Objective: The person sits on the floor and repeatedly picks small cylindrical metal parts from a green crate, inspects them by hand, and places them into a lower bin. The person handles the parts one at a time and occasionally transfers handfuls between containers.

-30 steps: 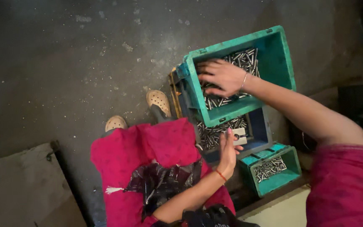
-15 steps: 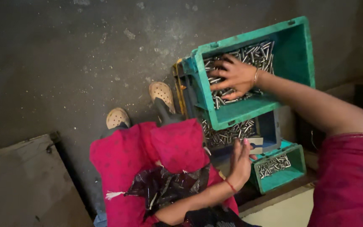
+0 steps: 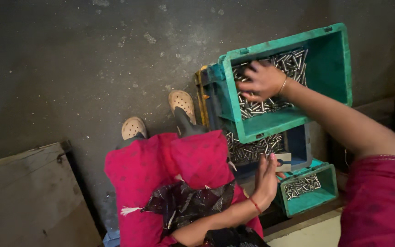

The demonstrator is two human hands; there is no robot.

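A large green crate (image 3: 334,59) sits tilted on top of a blue crate (image 3: 303,148); both hold many short metal pins (image 3: 293,61). My right hand (image 3: 262,82) reaches into the green crate, palm down, fingers curled into the pile of pins. My left hand (image 3: 266,179), with a red thread at the wrist, is lower down at the blue crate's near edge and grips a small white box (image 3: 283,161) between thumb and fingers. A small green crate (image 3: 308,205) with more pins stands just right of that hand.
My pink-clad knees (image 3: 170,169) and a dark patterned cloth (image 3: 188,206) fill the lower middle, with both beige shoes (image 3: 182,101) on the grey concrete floor (image 3: 92,59). A worn wooden board (image 3: 24,196) lies lower left. A pale ledge (image 3: 307,233) runs along the bottom right.
The view has shifted, so the crates sit further right. My right hand has curled its fingers deeper into the pins. My left hand has dropped slightly toward the small white box.
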